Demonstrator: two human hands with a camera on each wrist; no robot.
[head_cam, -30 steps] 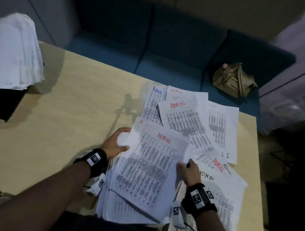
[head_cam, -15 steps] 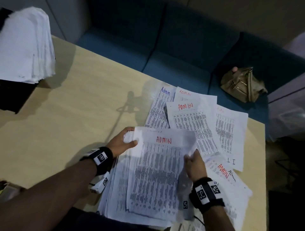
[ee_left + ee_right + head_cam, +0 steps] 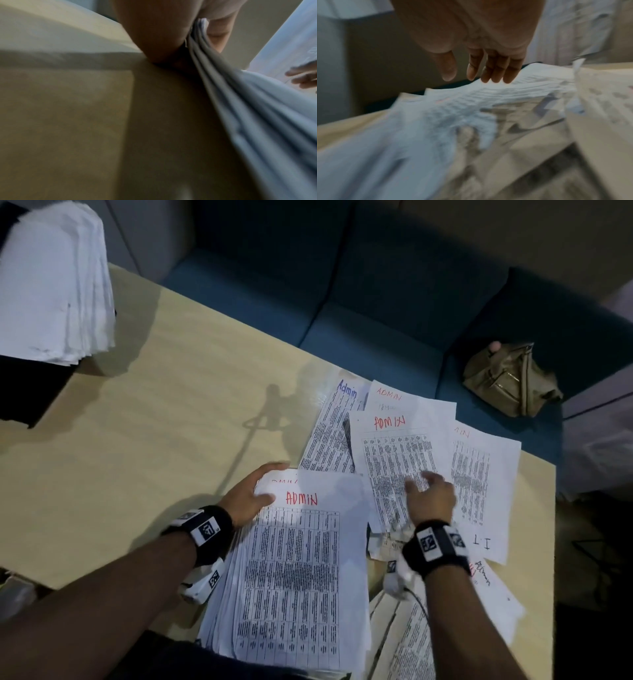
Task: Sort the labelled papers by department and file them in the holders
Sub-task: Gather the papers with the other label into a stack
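Observation:
A thick stack of printed sheets (image 3: 298,577) with "ADMIN" in red on top lies at the table's near edge. My left hand (image 3: 253,493) grips its top-left corner, and the left wrist view shows thumb and fingers (image 3: 171,33) pinching the layered sheets (image 3: 240,108). My right hand (image 3: 423,484) reaches over a loose sheet labelled "ADMIN" (image 3: 394,446), fingers straight. In the right wrist view its fingers (image 3: 494,70) hover just above the paper (image 3: 471,101) and hold nothing. Further right lies a sheet marked "IT" (image 3: 479,474).
More ADMIN sheets (image 3: 337,426) fan out behind the loose one, and others lie under my right forearm. A tall white paper pile (image 3: 54,282) stands in a black holder at the far left of the wooden table (image 3: 137,457). A tan bag (image 3: 510,378) sits on the blue sofa (image 3: 376,302) beyond.
My right hand has let go of the top ADMIN sheet, which now lies flat on the stack, and has moved forward and right over the loose ADMIN sheet. The left hand keeps its hold.

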